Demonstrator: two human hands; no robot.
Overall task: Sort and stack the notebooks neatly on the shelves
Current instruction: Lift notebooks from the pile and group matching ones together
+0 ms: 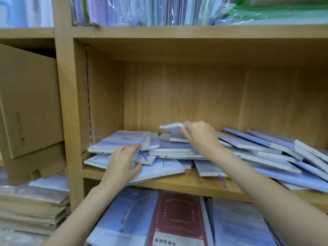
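Pale blue-lilac notebooks (177,150), tan wood-grain shelf (195,183).

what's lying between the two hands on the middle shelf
In the head view, jumbled pale blue notebooks fill the stretch between the left hand and the right hand; no bare shelf shows there.

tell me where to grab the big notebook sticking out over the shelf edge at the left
Judging by its pose, take the large blue notebook by its overhanging front edge, coming from the front: thumb on top, fingers underneath. That edge juts past the shelf board, while smaller notebooks pin its rear.
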